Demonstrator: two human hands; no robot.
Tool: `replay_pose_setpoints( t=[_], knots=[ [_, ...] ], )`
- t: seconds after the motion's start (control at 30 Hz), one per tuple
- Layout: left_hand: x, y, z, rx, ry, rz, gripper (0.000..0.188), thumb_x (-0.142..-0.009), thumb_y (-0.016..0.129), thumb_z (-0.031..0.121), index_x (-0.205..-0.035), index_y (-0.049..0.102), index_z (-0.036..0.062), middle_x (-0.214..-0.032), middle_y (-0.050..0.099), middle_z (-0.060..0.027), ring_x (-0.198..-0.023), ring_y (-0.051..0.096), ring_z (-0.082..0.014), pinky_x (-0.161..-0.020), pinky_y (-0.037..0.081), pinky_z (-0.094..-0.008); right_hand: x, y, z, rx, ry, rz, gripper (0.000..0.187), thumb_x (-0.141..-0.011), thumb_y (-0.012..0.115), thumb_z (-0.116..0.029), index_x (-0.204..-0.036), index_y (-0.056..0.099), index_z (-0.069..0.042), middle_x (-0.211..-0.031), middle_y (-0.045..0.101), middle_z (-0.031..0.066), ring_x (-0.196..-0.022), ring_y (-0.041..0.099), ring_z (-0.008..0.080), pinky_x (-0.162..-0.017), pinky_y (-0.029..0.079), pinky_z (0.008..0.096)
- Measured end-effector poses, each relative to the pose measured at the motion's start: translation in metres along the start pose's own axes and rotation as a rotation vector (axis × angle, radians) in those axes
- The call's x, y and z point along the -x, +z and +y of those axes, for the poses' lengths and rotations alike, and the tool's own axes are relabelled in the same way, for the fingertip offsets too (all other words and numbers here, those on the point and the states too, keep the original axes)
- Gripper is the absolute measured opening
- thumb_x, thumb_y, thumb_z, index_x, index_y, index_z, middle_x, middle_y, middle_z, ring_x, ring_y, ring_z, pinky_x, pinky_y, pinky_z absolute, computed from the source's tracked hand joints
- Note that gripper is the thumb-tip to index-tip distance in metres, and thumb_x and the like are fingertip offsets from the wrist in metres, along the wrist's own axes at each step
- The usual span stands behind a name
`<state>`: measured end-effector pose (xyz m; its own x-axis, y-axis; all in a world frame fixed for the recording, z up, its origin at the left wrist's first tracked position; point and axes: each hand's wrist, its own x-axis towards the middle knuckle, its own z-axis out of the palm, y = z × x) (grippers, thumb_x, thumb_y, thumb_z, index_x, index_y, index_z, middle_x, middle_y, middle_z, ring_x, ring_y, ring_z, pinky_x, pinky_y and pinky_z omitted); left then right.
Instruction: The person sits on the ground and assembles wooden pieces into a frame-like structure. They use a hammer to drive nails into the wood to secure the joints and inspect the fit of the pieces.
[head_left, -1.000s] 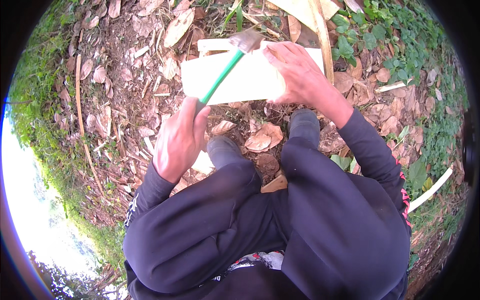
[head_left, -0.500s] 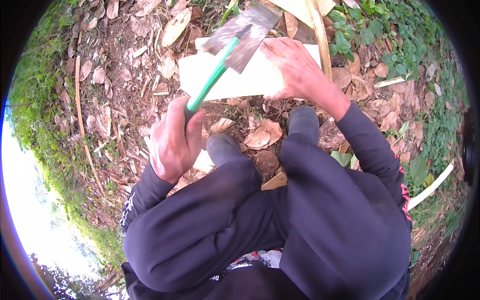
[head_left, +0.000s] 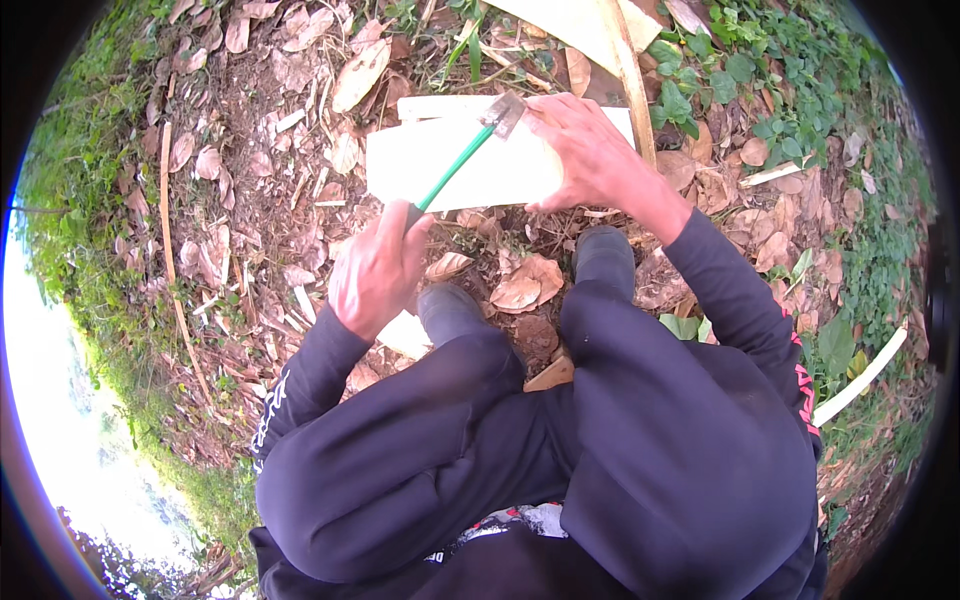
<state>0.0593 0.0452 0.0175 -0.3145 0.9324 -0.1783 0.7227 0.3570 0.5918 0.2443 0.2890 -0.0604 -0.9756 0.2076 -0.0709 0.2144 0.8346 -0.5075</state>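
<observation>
My left hand (head_left: 380,262) is wrapped round the dark grip of a hatchet (head_left: 462,165) with a green handle and a flat grey metal head. That head rests on or just over the far part of a pale wooden board (head_left: 430,165), close to my right fingertips. My right hand (head_left: 595,155) spans the board, its thumb at the near edge and its fingers toward the far edge. Whether anything small sits under those fingertips is hidden. Glare washes out the board's surface. A thin pale strip (head_left: 425,107) shows along its far edge.
Beyond the board lie a pale sheet of wood (head_left: 575,30) and a long wooden stick (head_left: 628,80). Dry leaves (head_left: 360,75) and wood slivers cover the soil. My boots (head_left: 604,260) stand just this side of the board. Green plants (head_left: 790,75) grow at the right.
The hatchet head has come down from above the board to the board by my right fingertips. My left hand has shifted slightly right. My right hand keeps its hold.
</observation>
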Motion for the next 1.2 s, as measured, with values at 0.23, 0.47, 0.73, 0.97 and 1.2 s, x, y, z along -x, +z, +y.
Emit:
replay_pose_setpoints(
  t=[0.23,0.47,0.73,0.97,1.2],
  knots=[
    [0.002,0.004,0.001,-0.074,0.004,-0.051,0.020,-0.108,0.052,0.021,-0.105,0.051,0.0014,-0.066,0.059,-0.0152,-0.051,0.062,-0.0318,-0.046,0.046,-0.0416,0.003,0.001,0.000,-0.026,0.005,0.009,0.106,-0.058,0.094,-0.045,-0.141,0.053,0.005,-0.145,0.051,0.0219,-0.137,0.046,0.0367,-0.117,0.036,0.0474],
    [0.011,-0.004,0.017,0.227,-0.154,0.052,0.018,-0.108,0.052,0.020,-0.105,0.054,0.0027,-0.059,0.055,-0.0123,-0.046,0.054,-0.0200,-0.046,0.042,-0.0384,0.006,0.007,0.000,0.000,-0.062,0.090,0.107,-0.058,0.093,-0.050,-0.139,0.054,0.006,-0.141,0.054,0.0218,-0.133,0.048,0.0364,-0.115,0.037,0.0456],
    [0.008,-0.009,0.027,0.196,-0.032,0.198,0.018,-0.107,0.054,0.018,-0.103,0.051,0.0014,-0.060,0.058,-0.0159,-0.049,0.062,-0.0314,-0.045,0.044,-0.0425,0.006,0.006,-0.001,0.007,0.007,0.006,0.110,-0.058,0.093,-0.052,-0.144,0.052,0.004,-0.146,0.051,0.0217,-0.140,0.044,0.0363,-0.119,0.034,0.0479],
    [0.001,-0.014,0.032,0.259,-0.121,0.194,0.020,-0.108,0.052,0.022,-0.104,0.054,0.0020,-0.060,0.056,-0.0143,-0.049,0.058,-0.0214,-0.044,0.042,-0.0396,0.000,0.003,0.005,0.042,-0.040,0.078,0.106,-0.059,0.091,-0.052,-0.140,0.054,0.005,-0.145,0.052,0.0218,-0.137,0.047,0.0348,-0.117,0.035,0.0458],
    [-0.007,-0.023,0.037,0.282,-0.154,0.152,0.018,-0.106,0.056,0.018,-0.101,0.052,0.0001,-0.061,0.055,-0.0180,-0.050,0.058,-0.0357,-0.049,0.043,-0.0439,0.006,0.004,0.003,0.008,0.021,-0.006,0.111,-0.057,0.093,-0.052,-0.144,0.052,0.004,-0.148,0.050,0.0222,-0.140,0.045,0.0358,-0.118,0.035,0.0480]
  ],
)
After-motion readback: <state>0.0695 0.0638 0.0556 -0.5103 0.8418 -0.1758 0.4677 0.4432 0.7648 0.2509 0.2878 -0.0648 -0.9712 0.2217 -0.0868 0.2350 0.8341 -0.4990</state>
